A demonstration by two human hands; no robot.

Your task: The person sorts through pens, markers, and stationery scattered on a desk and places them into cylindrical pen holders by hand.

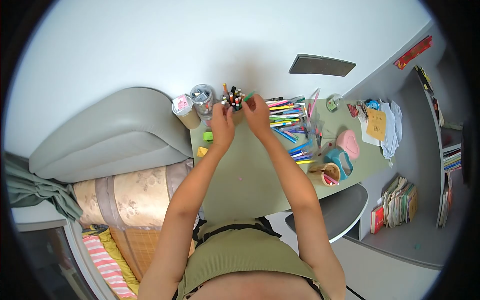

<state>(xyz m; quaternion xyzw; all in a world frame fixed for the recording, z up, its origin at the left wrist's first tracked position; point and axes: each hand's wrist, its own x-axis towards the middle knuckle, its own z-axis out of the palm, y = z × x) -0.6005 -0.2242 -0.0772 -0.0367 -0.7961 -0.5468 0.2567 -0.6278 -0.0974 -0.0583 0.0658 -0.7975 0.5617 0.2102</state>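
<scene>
A pen holder [238, 118] packed with upright pens [233, 96] stands against the wall at the back of the green desk. My left hand [222, 127] is at its left side, thumb across the front, fingers curled around the edge; the fingertips are partly hidden. My right hand [257, 116] pinches a green pen [249, 96] just right of the holder's top, the pen slanting up to the right. Beside that hand lies a wide spread of loose pens and markers [286, 114] in many colours.
Left of the holder stand a clear jar [202, 95] and a lidded brown cup [188, 116]. A green block [208, 136] lies near them. Toward the right are a pink heart-shaped box [348, 144], a blue holder [345, 162], a tan cup [317, 176] and papers [391, 131].
</scene>
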